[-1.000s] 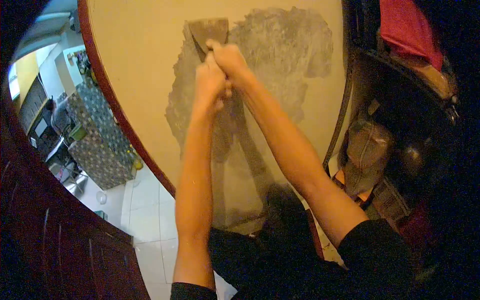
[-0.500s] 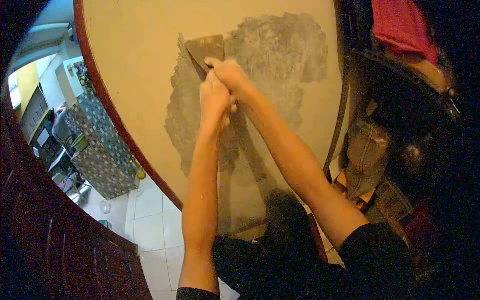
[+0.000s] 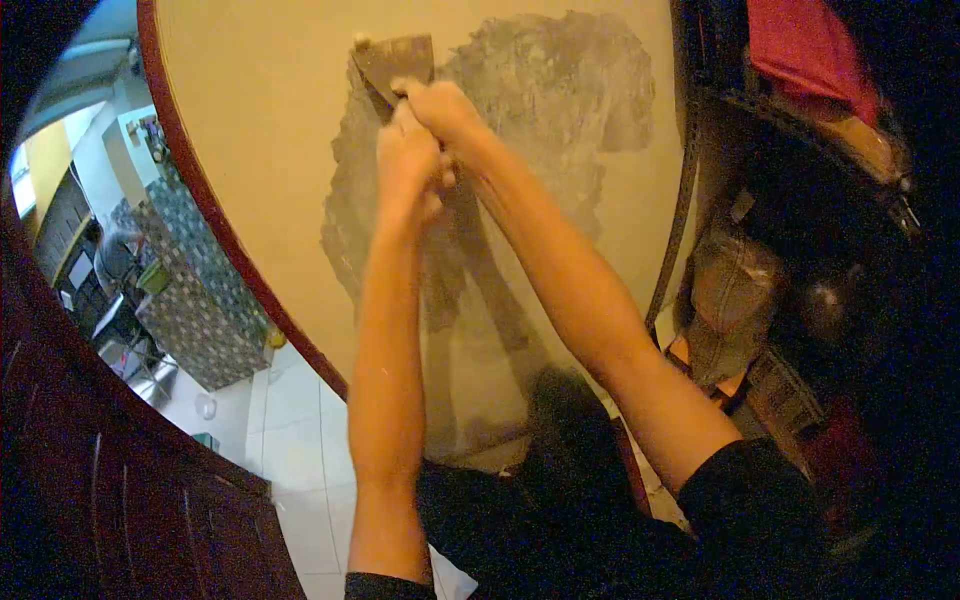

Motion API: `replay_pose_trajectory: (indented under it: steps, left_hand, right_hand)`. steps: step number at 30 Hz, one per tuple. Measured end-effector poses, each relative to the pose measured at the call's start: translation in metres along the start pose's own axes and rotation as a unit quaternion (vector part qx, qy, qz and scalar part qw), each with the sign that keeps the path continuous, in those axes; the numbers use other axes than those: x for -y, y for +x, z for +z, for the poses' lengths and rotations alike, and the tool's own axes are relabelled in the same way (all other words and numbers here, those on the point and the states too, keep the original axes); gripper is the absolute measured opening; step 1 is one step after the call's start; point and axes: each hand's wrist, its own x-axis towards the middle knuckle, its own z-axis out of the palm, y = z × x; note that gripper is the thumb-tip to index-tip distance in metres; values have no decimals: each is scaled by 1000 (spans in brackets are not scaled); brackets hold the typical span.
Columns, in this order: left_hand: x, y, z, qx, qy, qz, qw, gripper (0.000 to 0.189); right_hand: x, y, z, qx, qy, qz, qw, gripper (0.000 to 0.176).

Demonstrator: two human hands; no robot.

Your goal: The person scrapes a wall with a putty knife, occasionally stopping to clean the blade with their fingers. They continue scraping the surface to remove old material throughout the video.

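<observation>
A wide-bladed scraper (image 3: 408, 58) lies against the yellow painted wall (image 3: 260, 90), its blade at the upper left edge of a rough grey bare patch (image 3: 540, 90). A small pale bit sits at the blade's left corner. My right hand (image 3: 446, 112) is closed around the scraper close to the blade, thumb stretched toward it. Just below, my left hand (image 3: 408, 160) is wrapped around the handle, which the fingers hide. Both arms reach upward, and their shadows fall on the wall below.
Dark red trim (image 3: 215, 220) edges the wall on the left. Beyond it are a brown panelled door (image 3: 130, 480), white floor tiles (image 3: 305, 430) and a mosaic-tiled partition (image 3: 200, 300). At right stand a bag (image 3: 735, 290) and a hanging red cloth (image 3: 810, 50).
Both hands and the scraper have moved up and slightly left along the wall, bringing the blade to the upper edge of the grey patch. The view has shifted a little.
</observation>
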Motion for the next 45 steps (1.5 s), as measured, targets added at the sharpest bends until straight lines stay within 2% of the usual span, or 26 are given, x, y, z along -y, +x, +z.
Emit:
replay_pose_trajectory:
  steps: [2, 5, 9, 11, 13, 16, 18, 19, 22, 23, 24, 25, 26, 27, 28, 29, 30, 31, 32, 34, 35, 37, 38, 40, 43, 45]
  left_hand:
    - [-6, -4, -5, 14, -8, -7, 1000, 39]
    - [0, -18, -7, 13, 11, -9, 1000, 40]
    - [26, -36, -13, -10, 5, -43, 999, 44]
    - [29, -25, -18, -14, 68, -18, 997, 42]
    - [1, -9, -17, 17, 64, 28, 997, 44]
    - [-20, 11, -22, 13, 82, 15, 996, 44]
    - [-18, 13, -26, 52, 5, 45, 998, 45]
    - [-16, -4, -22, 38, 2, 39, 998, 46]
    - [37, -45, -33, 12, 81, 55, 995, 44]
    - [67, -61, -38, 9, 96, 39, 995, 44]
    - [102, -78, -43, 15, 107, 10, 994, 46]
    - [137, -97, -54, 30, 112, -27, 993, 48]
    - [167, -125, -71, 83, 67, -109, 988, 50]
    - [215, -149, -93, 140, 196, -23, 970, 50]
    - [263, -173, -114, 172, 314, 76, 931, 51]
    - [262, -207, -130, 221, 404, 162, 873, 46]
    - [227, -222, -138, 286, 356, -18, 889, 45]
    - [202, -234, -149, 342, 292, -201, 870, 44]
    - [207, -241, -165, 345, 287, -211, 868, 44]
    - [231, -244, -189, 330, 318, -234, 858, 45]
    - [245, -244, -199, 331, 313, -248, 855, 45]
    - [271, -239, -212, 157, 365, -249, 883, 48]
    - [287, -232, -212, 156, 363, -256, 882, 48]
    - [304, -225, -211, -6, 272, -199, 942, 45]
    - [296, -232, -199, -42, 321, -187, 927, 44]
    - [299, -237, -195, -41, 287, -180, 940, 43]
  right_hand:
    - [11, -10, 1, 15, 67, 50, 996, 42]
    - [8, -21, -2, 23, 36, 65, 997, 45]
    - [-30, -34, 3, 4, -40, -3, 999, 46]
    - [-21, -35, 5, -8, -17, 49, 999, 45]
    - [-13, -3, 15, -37, -9, -44, 998, 42]
    - [14, 10, 19, -2, 65, 25, 998, 39]
    - [21, 1, 11, 67, 84, 1, 994, 39]
    - [30, -22, 9, 43, 70, 56, 995, 41]
    - [-25, -55, 9, -34, -74, 4, 997, 49]
    - [-29, -90, 1, -15, -69, 46, 996, 52]
    - [-93, -99, 3, 24, -19, 40, 999, 54]
    - [-129, -132, 5, -36, -115, 52, 991, 53]
    - [-129, -177, -2, 23, -26, 70, 997, 55]
    - [-166, -204, -6, 52, -130, 183, 973, 56]
    - [-179, -239, -11, 93, -111, 270, 952, 56]
    - [-238, -272, -8, 82, -98, 209, 970, 53]
    - [-269, -308, -8, 95, -58, 197, 974, 52]
    - [-285, -333, -8, 108, -20, 187, 976, 52]
    - [-272, -348, -7, 108, -22, 199, 974, 52]
    - [-233, -362, -13, 184, 73, 350, 915, 51]
    - [-244, -369, -15, 197, 91, 366, 905, 51]
    - [-247, -370, -16, 205, 102, 393, 891, 51]
    - [-248, -362, -18, 212, 113, 402, 884, 52]
    - [-261, -366, -16, 247, 103, 396, 878, 51]
    - [-250, -375, -8, 290, 97, 400, 864, 51]
    - [-247, -376, -1, 337, 50, 402, 850, 50]
